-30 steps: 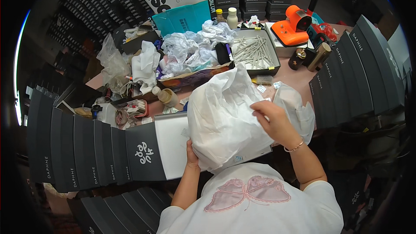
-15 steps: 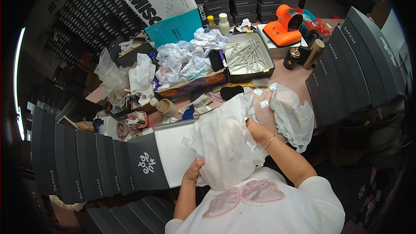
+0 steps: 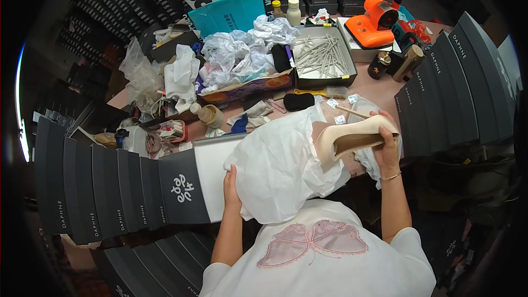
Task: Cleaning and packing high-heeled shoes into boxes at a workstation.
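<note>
A cream high-heeled pump (image 3: 352,135) is in my right hand (image 3: 386,146), whose fingers wrap round its heel end. Its thin heel points up and to the left, and its toe end lies against the white tissue wrapping (image 3: 286,165). My left hand (image 3: 232,190) grips that wrapping's left edge; part of the fingers is hidden behind it. Under the wrapping and to its left lies a dark box (image 3: 212,157) with a white inside. More white tissue (image 3: 371,159) is behind my right hand.
Stacked dark shoeboxes flank me at left (image 3: 104,187) and right (image 3: 440,93). Farther back are a carton of crumpled tissue (image 3: 242,94), a box of pale sticks (image 3: 324,58), an orange device (image 3: 374,22), a brush (image 3: 330,92) and a tilted bottle (image 3: 209,115).
My right hand has come out of the wrapping toward the right, bringing the pump into sight. My left hand still holds the wrapping, now slightly higher and farther left.
</note>
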Demonstrator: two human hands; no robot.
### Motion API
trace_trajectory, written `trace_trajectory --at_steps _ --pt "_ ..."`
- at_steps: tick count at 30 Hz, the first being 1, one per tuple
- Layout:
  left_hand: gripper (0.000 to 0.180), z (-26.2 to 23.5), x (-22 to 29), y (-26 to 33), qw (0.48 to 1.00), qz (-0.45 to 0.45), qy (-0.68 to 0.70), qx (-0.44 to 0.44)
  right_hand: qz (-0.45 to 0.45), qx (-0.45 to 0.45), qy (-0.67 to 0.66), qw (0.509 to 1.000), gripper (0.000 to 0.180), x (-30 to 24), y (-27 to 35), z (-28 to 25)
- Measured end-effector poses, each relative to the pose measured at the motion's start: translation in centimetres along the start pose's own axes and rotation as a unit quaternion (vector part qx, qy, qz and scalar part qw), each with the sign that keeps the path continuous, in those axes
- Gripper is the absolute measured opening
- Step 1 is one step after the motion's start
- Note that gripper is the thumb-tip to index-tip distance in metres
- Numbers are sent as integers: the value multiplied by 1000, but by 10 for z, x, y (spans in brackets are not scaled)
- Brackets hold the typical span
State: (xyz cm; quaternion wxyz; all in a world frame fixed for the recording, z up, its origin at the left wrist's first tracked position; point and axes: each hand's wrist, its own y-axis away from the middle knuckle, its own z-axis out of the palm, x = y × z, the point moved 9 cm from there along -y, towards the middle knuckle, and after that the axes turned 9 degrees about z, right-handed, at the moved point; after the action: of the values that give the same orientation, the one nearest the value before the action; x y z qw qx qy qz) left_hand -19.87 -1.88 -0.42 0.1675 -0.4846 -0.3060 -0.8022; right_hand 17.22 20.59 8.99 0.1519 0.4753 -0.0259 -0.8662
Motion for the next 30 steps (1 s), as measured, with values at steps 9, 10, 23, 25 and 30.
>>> trace_trajectory --at_steps 9,10,23,25,30 --pt "28 68 121 11 986 88 -40 -137 -169 115 203 958 42 -45 9 -14" --pt "25 80 140 15 981 122 -34 -147 -187 123 245 943 41 -49 10 -13" --pt "36 155 243 3 947 283 -13 -153 -214 160 253 930 46 -73 24 -35" --pt "46 119 271 0 917 378 -128 -6 -224 173 263 922 45 -76 28 -41" --pt "48 110 291 32 897 439 -60 12 -226 187 165 942 44 -83 29 -60"
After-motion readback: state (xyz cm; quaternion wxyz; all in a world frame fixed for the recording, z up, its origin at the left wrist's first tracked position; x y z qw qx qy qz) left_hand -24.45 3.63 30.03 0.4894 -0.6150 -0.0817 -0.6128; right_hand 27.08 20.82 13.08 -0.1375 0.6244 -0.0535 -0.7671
